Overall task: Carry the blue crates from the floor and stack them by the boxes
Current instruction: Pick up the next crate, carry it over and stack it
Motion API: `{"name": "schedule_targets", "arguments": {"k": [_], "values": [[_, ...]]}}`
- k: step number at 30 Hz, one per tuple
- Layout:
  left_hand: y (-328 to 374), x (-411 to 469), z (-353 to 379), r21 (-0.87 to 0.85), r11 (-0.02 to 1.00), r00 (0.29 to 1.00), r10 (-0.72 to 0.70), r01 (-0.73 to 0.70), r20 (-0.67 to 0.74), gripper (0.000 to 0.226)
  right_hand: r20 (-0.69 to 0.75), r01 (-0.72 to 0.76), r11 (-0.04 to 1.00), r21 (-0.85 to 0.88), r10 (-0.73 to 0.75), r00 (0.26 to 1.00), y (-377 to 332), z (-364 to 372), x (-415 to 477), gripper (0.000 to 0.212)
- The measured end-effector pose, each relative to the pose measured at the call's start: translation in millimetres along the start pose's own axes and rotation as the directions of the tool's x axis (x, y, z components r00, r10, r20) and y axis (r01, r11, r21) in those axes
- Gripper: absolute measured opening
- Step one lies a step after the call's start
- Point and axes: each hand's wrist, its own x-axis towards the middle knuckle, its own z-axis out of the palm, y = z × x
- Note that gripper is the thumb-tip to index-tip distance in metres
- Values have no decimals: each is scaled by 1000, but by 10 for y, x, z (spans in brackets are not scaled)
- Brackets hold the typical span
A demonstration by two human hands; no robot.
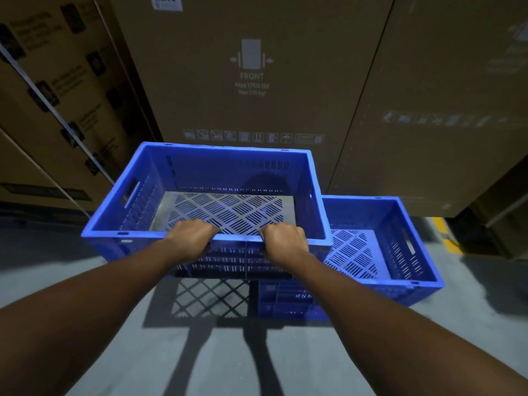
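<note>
Crate (183,178) blue, slotted, empty; left grip (191,238), right grip (283,241) clasp near rim.

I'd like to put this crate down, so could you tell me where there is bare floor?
Bare floor lies left of the held crate, below the cardboard boxes. To the right it is crowded: another crate sits against the boxes.
</note>
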Motion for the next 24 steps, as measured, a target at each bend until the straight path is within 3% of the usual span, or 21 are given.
{"name": "schedule_targets", "arguments": {"k": [24], "values": [[2941, 1072, -466, -80, 989, 991, 120, -125, -66, 33, 93, -208, 971, -120, 219, 971, 2853, -251, -1110, 39]]}}
